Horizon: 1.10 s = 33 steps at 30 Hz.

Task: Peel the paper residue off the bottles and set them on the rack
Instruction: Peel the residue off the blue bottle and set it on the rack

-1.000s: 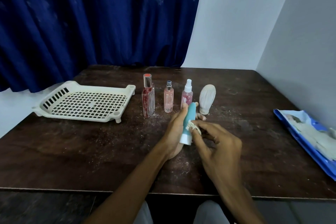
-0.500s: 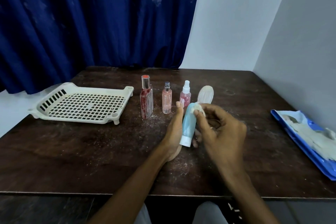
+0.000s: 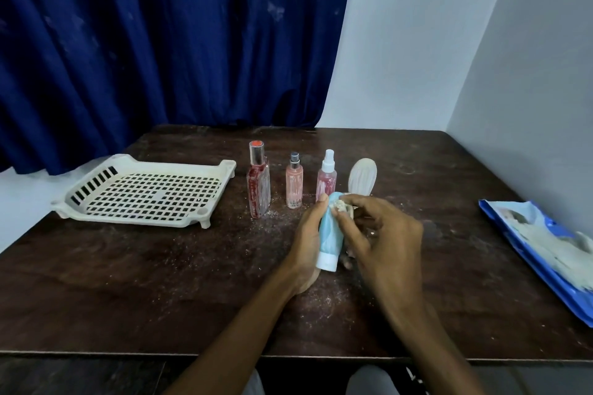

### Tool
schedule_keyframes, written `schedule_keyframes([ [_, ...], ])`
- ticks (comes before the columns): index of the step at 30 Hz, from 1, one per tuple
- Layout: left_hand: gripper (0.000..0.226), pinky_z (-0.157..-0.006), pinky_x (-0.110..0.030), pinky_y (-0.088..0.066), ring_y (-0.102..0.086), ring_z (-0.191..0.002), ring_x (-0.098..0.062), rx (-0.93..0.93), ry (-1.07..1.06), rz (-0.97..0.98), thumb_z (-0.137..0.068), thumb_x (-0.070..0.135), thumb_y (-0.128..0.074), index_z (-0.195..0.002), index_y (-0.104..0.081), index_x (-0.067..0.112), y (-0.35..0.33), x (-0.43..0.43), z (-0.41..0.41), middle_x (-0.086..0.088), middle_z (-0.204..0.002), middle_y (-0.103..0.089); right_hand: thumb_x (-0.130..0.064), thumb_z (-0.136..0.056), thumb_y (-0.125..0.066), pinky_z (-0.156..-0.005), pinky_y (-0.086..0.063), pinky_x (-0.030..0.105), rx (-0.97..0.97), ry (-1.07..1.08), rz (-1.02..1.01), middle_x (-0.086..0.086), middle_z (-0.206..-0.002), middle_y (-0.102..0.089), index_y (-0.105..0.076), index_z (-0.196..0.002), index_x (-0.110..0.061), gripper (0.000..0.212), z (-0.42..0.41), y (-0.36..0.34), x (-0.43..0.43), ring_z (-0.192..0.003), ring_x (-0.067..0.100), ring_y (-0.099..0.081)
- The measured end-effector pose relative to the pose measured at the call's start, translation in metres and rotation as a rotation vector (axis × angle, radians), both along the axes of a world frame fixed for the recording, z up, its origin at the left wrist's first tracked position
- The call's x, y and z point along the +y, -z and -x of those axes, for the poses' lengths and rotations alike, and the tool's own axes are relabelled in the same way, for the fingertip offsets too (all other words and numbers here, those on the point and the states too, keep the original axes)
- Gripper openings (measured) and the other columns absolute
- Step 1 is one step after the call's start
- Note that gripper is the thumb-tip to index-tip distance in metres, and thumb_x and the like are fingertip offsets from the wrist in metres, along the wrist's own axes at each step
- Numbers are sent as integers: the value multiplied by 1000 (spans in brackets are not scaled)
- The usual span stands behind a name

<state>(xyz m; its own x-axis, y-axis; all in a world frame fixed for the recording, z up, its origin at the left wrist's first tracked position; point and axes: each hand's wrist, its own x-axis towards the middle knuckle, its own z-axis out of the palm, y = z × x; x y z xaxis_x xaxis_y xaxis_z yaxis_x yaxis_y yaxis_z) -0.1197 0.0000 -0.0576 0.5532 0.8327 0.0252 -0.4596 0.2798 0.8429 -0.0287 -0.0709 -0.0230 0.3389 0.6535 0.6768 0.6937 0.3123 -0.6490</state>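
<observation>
My left hand (image 3: 306, 242) grips a light blue tube bottle (image 3: 330, 234) with a white cap pointing toward me, tilted above the table. My right hand (image 3: 382, 234) pinches a crumpled whitish wad of paper residue (image 3: 340, 204) at the bottle's far end. Behind stand a tall red bottle (image 3: 258, 181), a small pink bottle (image 3: 294, 183), a pink spray bottle (image 3: 327, 178) and a white ribbed bottle (image 3: 362, 176). The cream plastic rack (image 3: 144, 191) lies at the left with nothing on it.
The dark wooden table (image 3: 160, 282) is dusted with paper crumbs around the bottles. A blue packet (image 3: 545, 250) with torn pale paper lies at the right edge. A blue curtain hangs behind; white walls stand at the back and right.
My right hand slid from the bottle's middle up to its far end, dragging the paper wad along. The bottle has tilted a little more upright in my left hand.
</observation>
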Motion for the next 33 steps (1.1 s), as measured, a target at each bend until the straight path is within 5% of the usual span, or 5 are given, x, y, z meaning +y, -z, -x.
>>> schedule_keyframes([
  [7,57,-36,-25,-42,-49,-39,-20,103,10,-80,-89,59,-41,-91,-62,6,1,1,0,-14,-58,-54,-15,-87,-71,-71,-58,35,-86,38,48,-6,-86,-74,-75,-101,-18,14,-8,-7,12,-75,7,-69],
  [33,53,-34,-23,-42,-48,-36,-18,160,-120,-216,-99,50,-41,-91,-56,1,-6,-8,0,-8,-55,-57,-6,-86,-72,-66,-58,38,-185,22,-12,-2,-85,-73,-76,-101,-15,18,-14,-14,12,-70,12,-66],
])
